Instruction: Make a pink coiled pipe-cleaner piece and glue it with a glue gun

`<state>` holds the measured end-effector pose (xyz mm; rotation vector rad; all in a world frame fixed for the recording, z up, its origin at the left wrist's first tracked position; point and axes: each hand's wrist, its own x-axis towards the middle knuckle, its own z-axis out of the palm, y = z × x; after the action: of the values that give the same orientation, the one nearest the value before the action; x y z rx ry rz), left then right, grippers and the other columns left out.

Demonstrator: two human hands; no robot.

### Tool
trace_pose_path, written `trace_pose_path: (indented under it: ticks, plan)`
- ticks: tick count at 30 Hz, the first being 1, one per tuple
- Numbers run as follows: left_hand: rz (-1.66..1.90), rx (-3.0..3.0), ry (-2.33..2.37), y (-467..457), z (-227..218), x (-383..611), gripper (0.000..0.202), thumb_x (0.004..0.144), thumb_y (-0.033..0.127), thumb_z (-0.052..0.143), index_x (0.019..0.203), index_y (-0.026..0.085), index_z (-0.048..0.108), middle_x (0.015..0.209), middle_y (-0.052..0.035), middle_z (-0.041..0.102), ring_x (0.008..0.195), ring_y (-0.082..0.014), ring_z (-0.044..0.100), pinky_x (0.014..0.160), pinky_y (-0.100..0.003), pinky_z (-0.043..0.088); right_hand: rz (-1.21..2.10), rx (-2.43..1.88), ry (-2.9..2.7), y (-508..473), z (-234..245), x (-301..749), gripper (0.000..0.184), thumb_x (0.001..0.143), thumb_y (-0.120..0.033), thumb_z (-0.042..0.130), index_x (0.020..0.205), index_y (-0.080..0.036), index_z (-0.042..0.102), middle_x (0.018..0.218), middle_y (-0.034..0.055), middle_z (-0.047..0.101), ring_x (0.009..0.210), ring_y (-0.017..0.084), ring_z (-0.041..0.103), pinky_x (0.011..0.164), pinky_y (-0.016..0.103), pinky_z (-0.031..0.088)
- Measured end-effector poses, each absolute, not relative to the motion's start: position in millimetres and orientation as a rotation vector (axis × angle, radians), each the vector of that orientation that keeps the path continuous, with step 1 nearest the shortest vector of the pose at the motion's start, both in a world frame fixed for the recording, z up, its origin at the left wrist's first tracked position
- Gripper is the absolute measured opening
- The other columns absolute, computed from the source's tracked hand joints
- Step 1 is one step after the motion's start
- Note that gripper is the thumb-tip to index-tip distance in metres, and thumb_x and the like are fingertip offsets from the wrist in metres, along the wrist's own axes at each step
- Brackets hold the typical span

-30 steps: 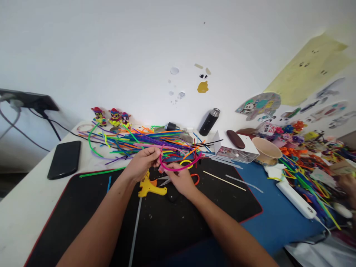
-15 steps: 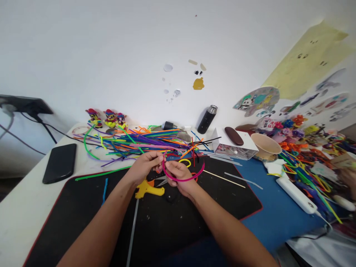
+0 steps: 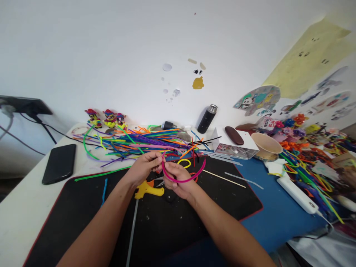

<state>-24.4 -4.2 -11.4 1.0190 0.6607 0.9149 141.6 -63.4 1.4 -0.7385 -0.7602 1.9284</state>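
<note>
A magenta pipe cleaner (image 3: 185,181) curves in an arc across my right hand, its free end sticking up at the right. My left hand (image 3: 147,166) pinches its other end between thumb and fingertips. Close beside it, my right hand (image 3: 178,178) is closed round the same pipe cleaner near that end. Whether a second small piece is between the fingertips is hidden. Under the hands lie scissors (image 3: 159,182), partly covered, and a yellow glue gun (image 3: 150,190) with a clear glue stick (image 3: 132,233) behind it. A yellow loop (image 3: 184,162) lies just past my right hand.
Many coloured pipe cleaners (image 3: 150,140) are heaped along the back of the black mat (image 3: 178,230). A phone (image 3: 59,164) lies at left. A black flask (image 3: 207,119), a white box (image 3: 236,142), a bowl (image 3: 266,144) and a white corded device (image 3: 297,194) stand at right.
Both hands stay almost in place, still holding the magenta pipe cleaner. Its free arc has shifted very slightly, and the view has moved a touch.
</note>
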Motion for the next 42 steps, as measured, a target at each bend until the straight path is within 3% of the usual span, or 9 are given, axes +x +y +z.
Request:
trace_pose_path:
  ticks: [13, 17, 27, 34, 42]
  plan:
    - [0.944, 1.003, 0.653, -6, -7, -23, 0.047, 0.067, 0.054, 0.098, 0.077, 0.015, 0.072, 0.062, 0.0018, 0.058, 0.057, -0.0102, 0.049, 0.056, -0.022, 0.039, 1.985, -0.701, -0.724, -67, 3, 138, 0.036, 0.084, -0.048, 0.088, 0.091, -0.017, 0.070, 0.050, -0.0132, 0.040, 0.037, 0.005, 0.023, 0.041, 0.023, 0.019]
    - [0.935, 1.009, 0.664, -6, -8, -23, 0.048, 0.066, 0.055, 0.098, 0.077, 0.016, 0.073, 0.062, 0.0014, 0.060, 0.057, -0.0101, 0.050, 0.058, -0.022, 0.041, 2.003, -0.676, -0.705, -66, 1, 137, 0.039, 0.080, -0.048, 0.092, 0.091, -0.018, 0.069, 0.048, -0.0132, 0.041, 0.036, 0.006, 0.024, 0.039, 0.023, 0.017]
    - [0.921, 1.056, 0.657, -4, -12, -25, 0.047, 0.069, 0.057, 0.095, 0.076, 0.016, 0.074, 0.062, -0.0007, 0.065, 0.057, -0.0107, 0.051, 0.057, -0.022, 0.040, 2.015, -0.664, -0.730, -68, 7, 136, 0.038, 0.085, -0.049, 0.086, 0.089, -0.019, 0.064, 0.047, -0.0142, 0.034, 0.036, 0.004, 0.020, 0.041, 0.023, 0.012]
    - [0.898, 1.071, 0.655, -4, -10, -24, 0.046, 0.068, 0.057, 0.095, 0.075, 0.015, 0.076, 0.064, -0.0017, 0.066, 0.058, -0.0114, 0.052, 0.058, -0.024, 0.040, 1.997, -0.676, -0.693, -67, 10, 138, 0.034, 0.086, -0.044, 0.085, 0.088, -0.019, 0.063, 0.049, -0.0133, 0.037, 0.037, 0.004, 0.020, 0.043, 0.024, 0.012]
    - [0.956, 1.185, 0.850, 7, -9, -35, 0.046, 0.076, 0.057, 0.087, 0.095, 0.017, 0.078, 0.074, -0.0015, 0.068, 0.061, -0.0132, 0.054, 0.060, -0.026, 0.038, 1.874, -0.735, -0.703, -67, 9, 150, 0.034, 0.083, -0.043, 0.088, 0.085, -0.017, 0.067, 0.048, -0.0133, 0.037, 0.037, 0.004, 0.023, 0.042, 0.022, 0.015]
